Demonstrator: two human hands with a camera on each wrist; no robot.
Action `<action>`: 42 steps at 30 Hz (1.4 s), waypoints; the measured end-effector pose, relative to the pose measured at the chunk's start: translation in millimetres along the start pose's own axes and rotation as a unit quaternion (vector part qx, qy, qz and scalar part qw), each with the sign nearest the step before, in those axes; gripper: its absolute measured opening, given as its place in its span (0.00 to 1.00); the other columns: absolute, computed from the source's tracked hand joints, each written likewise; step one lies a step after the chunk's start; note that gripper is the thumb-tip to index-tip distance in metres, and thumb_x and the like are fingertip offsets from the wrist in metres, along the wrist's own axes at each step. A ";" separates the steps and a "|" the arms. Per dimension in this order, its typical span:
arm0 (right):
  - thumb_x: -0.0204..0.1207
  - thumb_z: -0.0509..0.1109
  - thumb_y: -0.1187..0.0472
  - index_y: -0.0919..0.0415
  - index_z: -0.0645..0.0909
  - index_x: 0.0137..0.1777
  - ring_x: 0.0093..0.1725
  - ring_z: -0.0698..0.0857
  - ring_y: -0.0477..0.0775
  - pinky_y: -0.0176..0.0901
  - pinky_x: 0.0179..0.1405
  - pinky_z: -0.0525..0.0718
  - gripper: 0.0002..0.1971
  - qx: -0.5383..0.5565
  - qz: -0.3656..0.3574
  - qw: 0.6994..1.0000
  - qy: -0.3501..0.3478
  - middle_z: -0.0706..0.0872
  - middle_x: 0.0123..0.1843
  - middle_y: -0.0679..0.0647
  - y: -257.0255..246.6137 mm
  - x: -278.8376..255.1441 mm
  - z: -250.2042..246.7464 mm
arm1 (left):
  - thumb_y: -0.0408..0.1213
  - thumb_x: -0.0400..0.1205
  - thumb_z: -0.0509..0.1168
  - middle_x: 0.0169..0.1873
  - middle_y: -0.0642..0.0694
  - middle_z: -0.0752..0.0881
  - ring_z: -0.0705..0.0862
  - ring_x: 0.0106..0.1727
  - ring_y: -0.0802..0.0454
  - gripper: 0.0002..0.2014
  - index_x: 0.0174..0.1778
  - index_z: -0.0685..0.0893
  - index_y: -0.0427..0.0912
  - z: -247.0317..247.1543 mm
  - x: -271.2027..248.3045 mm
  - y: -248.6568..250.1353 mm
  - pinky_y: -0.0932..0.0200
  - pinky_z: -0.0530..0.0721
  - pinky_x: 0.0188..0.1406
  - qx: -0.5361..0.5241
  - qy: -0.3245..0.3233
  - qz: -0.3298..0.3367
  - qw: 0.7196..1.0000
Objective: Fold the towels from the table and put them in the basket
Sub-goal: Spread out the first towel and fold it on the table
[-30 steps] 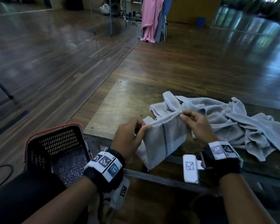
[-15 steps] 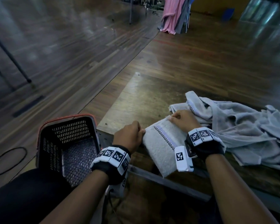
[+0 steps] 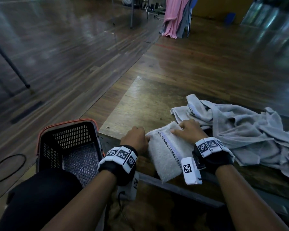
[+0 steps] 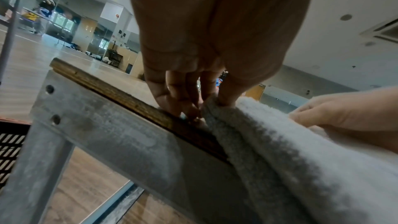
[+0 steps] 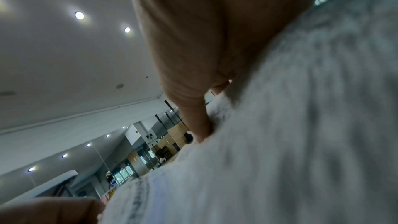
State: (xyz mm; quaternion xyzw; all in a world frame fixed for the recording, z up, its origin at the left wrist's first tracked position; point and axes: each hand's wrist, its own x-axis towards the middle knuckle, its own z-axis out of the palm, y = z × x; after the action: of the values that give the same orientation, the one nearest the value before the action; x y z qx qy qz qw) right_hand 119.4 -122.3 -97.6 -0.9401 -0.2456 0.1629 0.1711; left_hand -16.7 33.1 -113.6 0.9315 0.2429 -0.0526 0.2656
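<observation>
A wooden worktop (image 3: 140,104) carries a heap of unfolded grey towels (image 3: 244,130), lying just right of the grip. A black basket (image 3: 45,147) stands on the floor left of it. Between both hands, a folded white towel (image 3: 165,155) drapes over the worktop's near edge. The left hand (image 3: 135,139) pinches its left corner; the right hand (image 3: 188,130) presses its top, fingers bent.
</observation>
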 end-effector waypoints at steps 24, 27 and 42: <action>0.76 0.70 0.57 0.57 0.74 0.59 0.39 0.81 0.49 0.43 0.38 0.79 0.14 0.174 0.045 0.980 0.086 0.81 0.41 0.53 124.5 -97.7 -24.2 | 0.36 0.82 0.59 0.42 0.44 0.83 0.81 0.42 0.44 0.04 0.52 0.75 0.45 20.2 26.8 87.7 0.54 0.76 0.41 0.035 -0.069 0.300 0.951; 0.75 0.72 0.55 0.56 0.74 0.58 0.36 0.76 0.46 0.44 0.39 0.75 0.15 0.065 -0.012 0.992 0.106 0.74 0.35 0.43 125.5 -92.1 -15.3 | 0.39 0.82 0.58 0.59 0.43 0.78 0.80 0.54 0.41 0.13 0.63 0.76 0.48 27.6 29.9 81.7 0.56 0.71 0.39 0.204 -0.043 0.332 0.920; 0.74 0.70 0.64 0.60 0.79 0.43 0.46 0.79 0.53 0.48 0.44 0.79 0.03 -0.052 -0.125 0.980 0.145 0.82 0.46 0.52 131.6 -90.0 -20.7 | 0.36 0.78 0.67 0.50 0.48 0.87 0.84 0.52 0.49 0.06 0.48 0.87 0.43 32.0 35.7 72.0 0.54 0.80 0.54 0.054 -0.025 0.362 0.930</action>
State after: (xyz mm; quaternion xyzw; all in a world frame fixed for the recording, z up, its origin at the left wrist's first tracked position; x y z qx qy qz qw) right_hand 106.5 -281.9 -112.1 -0.9233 -0.3418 -0.0108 0.1750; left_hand 50.1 -21.7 -115.2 0.9674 -0.1208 0.0104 0.2221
